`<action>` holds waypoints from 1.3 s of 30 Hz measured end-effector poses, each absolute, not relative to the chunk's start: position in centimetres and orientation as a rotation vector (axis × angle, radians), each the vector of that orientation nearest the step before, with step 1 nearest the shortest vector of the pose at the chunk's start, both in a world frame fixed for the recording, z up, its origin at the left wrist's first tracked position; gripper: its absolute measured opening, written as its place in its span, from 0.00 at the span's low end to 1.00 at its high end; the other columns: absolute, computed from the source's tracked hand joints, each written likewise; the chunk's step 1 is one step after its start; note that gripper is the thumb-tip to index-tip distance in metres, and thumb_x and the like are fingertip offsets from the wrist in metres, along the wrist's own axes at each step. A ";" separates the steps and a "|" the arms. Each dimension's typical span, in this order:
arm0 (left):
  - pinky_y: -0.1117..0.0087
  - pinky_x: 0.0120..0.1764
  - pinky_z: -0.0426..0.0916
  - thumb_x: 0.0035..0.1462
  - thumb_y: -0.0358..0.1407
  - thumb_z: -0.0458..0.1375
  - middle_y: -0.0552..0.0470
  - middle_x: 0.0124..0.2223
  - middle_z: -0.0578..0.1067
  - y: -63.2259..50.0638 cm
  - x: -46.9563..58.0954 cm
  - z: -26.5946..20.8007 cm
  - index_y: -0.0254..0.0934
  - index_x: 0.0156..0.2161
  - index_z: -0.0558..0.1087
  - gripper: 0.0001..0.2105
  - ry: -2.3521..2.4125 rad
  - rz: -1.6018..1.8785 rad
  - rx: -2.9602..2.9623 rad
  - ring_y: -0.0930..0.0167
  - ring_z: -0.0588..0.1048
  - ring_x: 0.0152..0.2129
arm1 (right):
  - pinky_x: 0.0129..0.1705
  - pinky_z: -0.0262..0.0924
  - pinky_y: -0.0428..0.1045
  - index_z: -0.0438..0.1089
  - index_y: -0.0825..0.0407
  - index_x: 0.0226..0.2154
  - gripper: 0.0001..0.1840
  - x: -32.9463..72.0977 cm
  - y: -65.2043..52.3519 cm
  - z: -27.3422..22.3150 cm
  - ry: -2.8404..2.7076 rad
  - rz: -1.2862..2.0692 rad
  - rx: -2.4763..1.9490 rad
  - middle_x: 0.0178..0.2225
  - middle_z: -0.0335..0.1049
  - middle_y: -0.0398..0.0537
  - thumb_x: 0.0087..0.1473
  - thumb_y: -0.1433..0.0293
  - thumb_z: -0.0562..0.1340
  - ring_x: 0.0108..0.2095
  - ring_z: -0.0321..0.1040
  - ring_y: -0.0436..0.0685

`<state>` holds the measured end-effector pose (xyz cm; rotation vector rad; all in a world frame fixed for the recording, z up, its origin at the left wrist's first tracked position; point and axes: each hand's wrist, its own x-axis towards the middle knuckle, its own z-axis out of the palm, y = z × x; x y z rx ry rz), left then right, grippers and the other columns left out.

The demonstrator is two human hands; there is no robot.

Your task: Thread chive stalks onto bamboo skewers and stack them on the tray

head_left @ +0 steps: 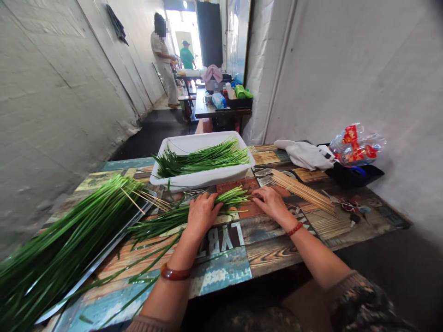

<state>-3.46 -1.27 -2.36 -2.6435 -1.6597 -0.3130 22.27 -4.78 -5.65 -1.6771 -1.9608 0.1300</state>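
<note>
A small bunch of garlic chives [232,198] lies on the patterned table, its pale cut ends to the right. My left hand [203,211] is closed over this bunch near those ends. Just to the right, my right hand [272,203] has its thumb and fingers pinched together at the stem ends; what is between them is too small to make out. On the left, a large pile of chives [74,235] fills a metal tray [100,260], with several skewered chives and bare stick ends at its top. A bundle of wooden skewers [302,191] lies right of my right hand.
A white plastic tub [204,178] holding more chives stands behind my hands. At the right are scissors [346,203], a white cloth [308,154] and a clear plastic bag with red print [356,145]. Loose chive leaves hang toward the front edge. Two people stand farther back.
</note>
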 end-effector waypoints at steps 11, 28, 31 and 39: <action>0.62 0.43 0.63 0.62 0.43 0.52 0.45 0.45 0.74 -1.1 -3.6 -3.0 0.40 0.53 0.70 0.17 -1.664 -0.348 -2.649 0.60 0.71 0.45 | 0.42 0.60 0.52 0.70 0.52 0.33 0.08 24.6 -4.4 -5.0 -1.741 -0.085 -1.629 0.35 0.70 0.52 0.59 0.68 0.56 0.37 0.66 0.59; 0.60 0.45 0.63 0.61 0.40 0.52 0.43 0.49 0.73 -1.0 -3.6 -3.2 0.38 0.59 0.63 0.22 -1.713 -0.372 -2.668 0.59 0.71 0.47 | 0.22 0.56 0.39 0.63 0.51 0.29 0.11 26.1 -6.2 3.6 -0.528 0.652 -0.873 0.28 0.64 0.36 0.47 0.67 0.67 0.24 0.62 0.43; 0.59 0.47 0.63 0.60 0.40 0.53 0.43 0.50 0.72 -0.9 -3.7 -3.3 0.39 0.60 0.62 0.23 -1.704 -0.403 -2.690 0.60 0.70 0.47 | 0.21 0.56 0.40 0.64 0.50 0.30 0.13 21.8 -5.2 3.1 -0.605 0.832 -0.873 0.27 0.64 0.36 0.46 0.65 0.68 0.23 0.62 0.44; 0.60 0.54 0.61 0.57 0.40 0.58 0.43 0.54 0.71 -0.7 -3.8 -3.5 0.38 0.59 0.64 0.25 -1.666 -0.676 -2.720 0.61 0.70 0.51 | 0.30 0.60 0.46 0.69 0.51 0.27 0.08 13.1 -4.0 -1.5 -1.410 0.655 -1.286 0.26 0.70 0.43 0.53 0.65 0.59 0.27 0.65 0.51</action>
